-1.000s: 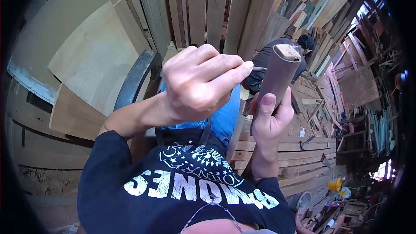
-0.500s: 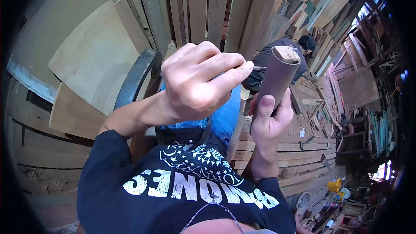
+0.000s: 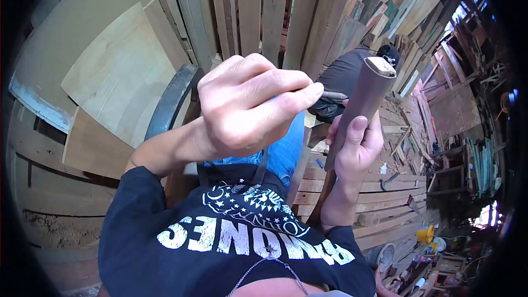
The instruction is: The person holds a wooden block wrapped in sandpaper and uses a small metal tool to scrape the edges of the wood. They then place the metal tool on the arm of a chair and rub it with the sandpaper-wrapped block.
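My left hand (image 3: pixel 250 102) is closed in a pinch on a slim grey pencil-like tool (image 3: pixel 334 95), whose pointed end sticks out to the right. My right hand (image 3: pixel 357 146) grips an upright sanding block (image 3: pixel 365 91). It looks like brown sandpaper wrapped around a piece of wood, with the pale wood end (image 3: pixel 383 66) showing at the top. The right thumb lies along the near side, and the fingers behind it are partly hidden. A narrow gap shows between the tool's tip and the wrapped block.
Another person (image 3: pixel 344 77) in dark clothes crouches beyond my hands. Plywood sheets (image 3: pixel 118 71) lean at the left, near a dark curved bar (image 3: pixel 173 99). Upright boards (image 3: pixel 275 11) stand ahead. Wooden planks (image 3: pixel 385 198) and a yellow object (image 3: pixel 424 235) are at the right.
My right hand has moved right with the sanding block, away from the tool. More of the tool's tip now shows. My left hand has shifted slightly left.
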The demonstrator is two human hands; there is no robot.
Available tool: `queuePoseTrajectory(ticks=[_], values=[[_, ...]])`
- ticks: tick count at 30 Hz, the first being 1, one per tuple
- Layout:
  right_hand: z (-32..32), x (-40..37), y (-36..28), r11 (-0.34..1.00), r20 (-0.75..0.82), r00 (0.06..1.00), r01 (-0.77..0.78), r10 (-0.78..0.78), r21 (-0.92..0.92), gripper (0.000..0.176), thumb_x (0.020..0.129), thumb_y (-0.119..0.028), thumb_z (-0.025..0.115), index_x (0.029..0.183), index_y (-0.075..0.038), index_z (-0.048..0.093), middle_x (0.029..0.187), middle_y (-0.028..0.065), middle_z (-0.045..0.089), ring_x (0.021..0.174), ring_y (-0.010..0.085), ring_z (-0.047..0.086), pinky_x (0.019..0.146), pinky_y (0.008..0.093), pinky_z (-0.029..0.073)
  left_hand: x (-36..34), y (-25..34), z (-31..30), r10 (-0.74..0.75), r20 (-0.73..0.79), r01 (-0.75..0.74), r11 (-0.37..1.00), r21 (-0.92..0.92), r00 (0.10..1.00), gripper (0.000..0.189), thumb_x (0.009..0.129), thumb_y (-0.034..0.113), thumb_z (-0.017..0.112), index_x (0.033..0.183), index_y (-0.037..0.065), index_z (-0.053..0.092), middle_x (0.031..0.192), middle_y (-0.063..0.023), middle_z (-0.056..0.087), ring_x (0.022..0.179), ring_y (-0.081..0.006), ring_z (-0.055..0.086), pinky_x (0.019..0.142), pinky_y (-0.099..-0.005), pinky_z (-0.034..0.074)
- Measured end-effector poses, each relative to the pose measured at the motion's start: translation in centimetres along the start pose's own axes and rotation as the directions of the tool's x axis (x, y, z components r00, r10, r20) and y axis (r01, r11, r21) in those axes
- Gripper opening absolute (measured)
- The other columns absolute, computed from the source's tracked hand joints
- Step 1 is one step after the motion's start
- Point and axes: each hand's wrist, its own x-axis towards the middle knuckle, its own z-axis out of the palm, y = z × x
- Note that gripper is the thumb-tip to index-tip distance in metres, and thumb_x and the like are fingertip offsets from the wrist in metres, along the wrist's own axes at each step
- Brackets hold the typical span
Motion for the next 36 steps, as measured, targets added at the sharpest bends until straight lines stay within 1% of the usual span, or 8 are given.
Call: queuePoseTrajectory(ticks=[5,7,8,10,11,14,21,36], values=[[0.1,-0.2,-0.8,0.998,-0.022,1.000,-0.014,0.015,0.064,0.060,0.104,-0.053,0.047,0.118,0.005,0.052,0.068,0.0070,0.057,0.053,0.0104,0.053,0.050,0.0225,0.042,0.0,0.1,0.2,-0.016,0.021,0.019,0.989,-0.144,1.000,0.031,0.066,-0.002,0.086,0.094,0.006,0.076,0.084,-0.0059,0.072,0.060,-0.0189,0.063,0.052,-0.0279,0.048],[0.0,-0.3,-1.0,0.967,-0.050,0.999,0.013,0.000,0.253,0.054,0.097,-0.048,0.065,0.110,0.004,0.056,0.068,0.0029,0.059,0.058,0.0080,0.057,0.054,0.0209,0.044,0.1,0.4,0.2,-0.046,0.032,0.052,0.978,-0.200,0.998,0.031,0.067,-0.002,0.086,0.095,0.006,0.076,0.084,-0.0066,0.072,0.060,-0.0190,0.063,0.052,-0.0281,0.048],[-0.1,-0.5,-0.8,0.967,-0.051,0.999,0.012,0.001,0.254,0.054,0.097,-0.048,0.065,0.110,0.004,0.056,0.068,0.0029,0.059,0.058,0.0080,0.057,0.054,0.0209,0.044,0.1,0.5,0.2,-0.078,0.044,0.087,0.963,-0.254,0.996,0.030,0.068,-0.002,0.086,0.096,0.005,0.077,0.085,-0.0074,0.072,0.061,-0.0191,0.063,0.053,-0.0283,0.049],[-0.4,-1.0,-0.3,0.980,-0.073,0.993,0.101,-0.090,0.170,0.051,0.092,-0.038,0.074,0.114,0.006,0.058,0.070,0.0031,0.060,0.058,0.0081,0.057,0.058,0.0208,0.045,0.1,0.6,0.1,-0.091,0.058,0.104,0.950,-0.293,0.994,0.031,0.068,-0.002,0.086,0.097,0.005,0.077,0.085,-0.0081,0.072,0.061,-0.0189,0.064,0.053,-0.0284,0.049],[-0.2,-1.1,-0.4,0.967,-0.108,0.993,0.080,-0.054,0.244,0.043,0.088,-0.024,0.079,0.111,0.006,0.060,0.072,0.0021,0.061,0.060,0.0074,0.056,0.060,0.0210,0.045,0.1,0.6,0.1,-0.103,0.067,0.120,0.935,-0.333,0.992,0.032,0.068,-0.002,0.086,0.098,0.004,0.077,0.085,-0.0088,0.072,0.062,-0.0187,0.064,0.053,-0.0285,0.049],[-0.8,-1.5,0.2,0.986,-0.118,0.986,0.130,-0.118,0.108,0.039,0.086,-0.018,0.079,0.110,0.007,0.061,0.072,0.0012,0.061,0.064,0.0067,0.056,0.062,0.0213,0.044,0.0,0.6,0.0,-0.124,0.090,0.149,0.909,-0.389,0.988,0.033,0.069,-0.003,0.085,0.100,0.003,0.077,0.085,-0.0096,0.072,0.063,-0.0184,0.065,0.054,-0.0289,0.050],[-0.5,-1.5,-0.4,0.983,-0.081,0.990,0.128,-0.118,0.131,0.035,0.084,-0.009,0.079,0.111,0.007,0.062,0.071,-0.0011,0.059,0.063,0.0054,0.052,0.062,0.0206,0.042,0.2,0.7,-0.3,-0.141,0.131,0.183,0.893,-0.411,0.981,0.031,0.071,-0.002,0.086,0.100,0.003,0.077,0.086,-0.0106,0.072,0.065,-0.0195,0.066,0.056,-0.0292,0.052],[-0.5,-1.6,-0.4,0.979,-0.070,0.989,0.142,-0.133,0.144,0.034,0.084,-0.006,0.078,0.111,0.008,0.062,0.069,-0.0017,0.058,0.061,0.0050,0.051,0.059,0.0200,0.041,0.3,1.0,-0.4,-0.184,0.128,0.221,0.880,-0.421,0.975,0.023,0.074,0.000,0.085,0.095,0.001,0.076,0.080,-0.0115,0.072,0.063,-0.0198,0.067,0.055,-0.0287,0.052]])
